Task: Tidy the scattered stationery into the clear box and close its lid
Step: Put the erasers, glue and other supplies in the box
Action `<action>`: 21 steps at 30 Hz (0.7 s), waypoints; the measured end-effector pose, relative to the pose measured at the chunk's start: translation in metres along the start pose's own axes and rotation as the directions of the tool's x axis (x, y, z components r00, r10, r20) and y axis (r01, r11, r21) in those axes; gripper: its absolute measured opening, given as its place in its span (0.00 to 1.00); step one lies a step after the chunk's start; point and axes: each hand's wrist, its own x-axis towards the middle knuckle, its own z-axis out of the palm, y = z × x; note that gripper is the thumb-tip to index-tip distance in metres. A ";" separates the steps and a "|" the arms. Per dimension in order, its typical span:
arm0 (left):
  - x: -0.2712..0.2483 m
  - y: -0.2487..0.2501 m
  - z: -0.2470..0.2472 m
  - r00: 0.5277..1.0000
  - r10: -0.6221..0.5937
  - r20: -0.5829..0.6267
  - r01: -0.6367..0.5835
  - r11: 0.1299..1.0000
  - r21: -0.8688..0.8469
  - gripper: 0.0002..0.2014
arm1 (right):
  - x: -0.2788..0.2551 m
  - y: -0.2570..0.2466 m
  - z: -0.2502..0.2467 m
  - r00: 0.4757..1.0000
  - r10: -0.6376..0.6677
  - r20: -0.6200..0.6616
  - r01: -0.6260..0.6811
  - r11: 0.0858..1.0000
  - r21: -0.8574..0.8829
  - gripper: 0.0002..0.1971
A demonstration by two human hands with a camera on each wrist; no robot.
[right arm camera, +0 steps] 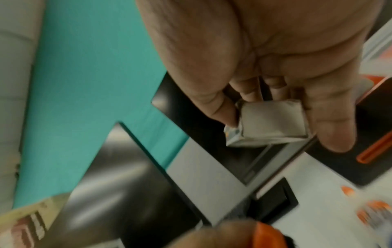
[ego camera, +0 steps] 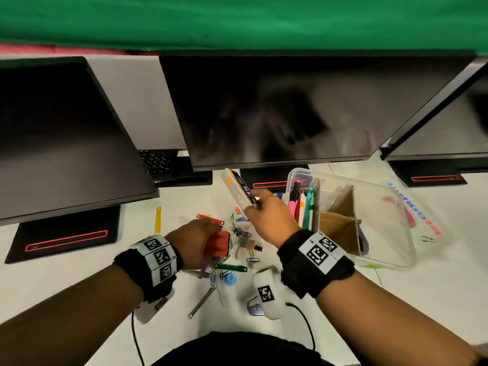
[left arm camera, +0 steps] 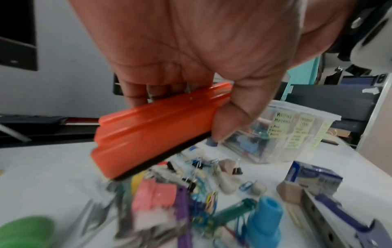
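Looking down at the desk (ego camera: 396, 291), we see our two hands busy and the job only partly done. Close to us lies a pile of small things (ego camera: 232, 249): paper clips, a blue cap (ego camera: 229, 280), a green clip (ego camera: 230, 267) and a metal strip (ego camera: 202, 302). All of these are outside the box, so we think a lot is left to pick up.

Our left hand (ego camera: 194, 240) is just above the pile. Its fingers and thumb are curled round an orange eraser block (left arm camera: 157, 130) with a black felt bottom, held up off the desk.

Our right hand (ego camera: 269, 215) is a bit farther out, beside the box. Its thumb and fingers pinch a long see-through case (ego camera: 239, 190) by one end, and the case tilts up and away from us.

Next comes the clear box (ego camera: 390, 262) on the right side of the desk. It is open. Pens (ego camera: 303, 204) stand in its left part, and the cardboard dividers (ego camera: 340, 220) next to them look bare. The lid (ego camera: 420, 207) leans behind the box, not on it. So closing it comes last, we guess.

Farthest away stand the dark screens (ego camera: 277, 109).
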 end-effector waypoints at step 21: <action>0.044 0.138 -0.017 0.972 0.202 0.124 -0.204 0.979 0.004 0.32 | -0.025 0.129 -0.209 0.973 -0.005 -0.231 -0.131 0.811 -0.570 0.17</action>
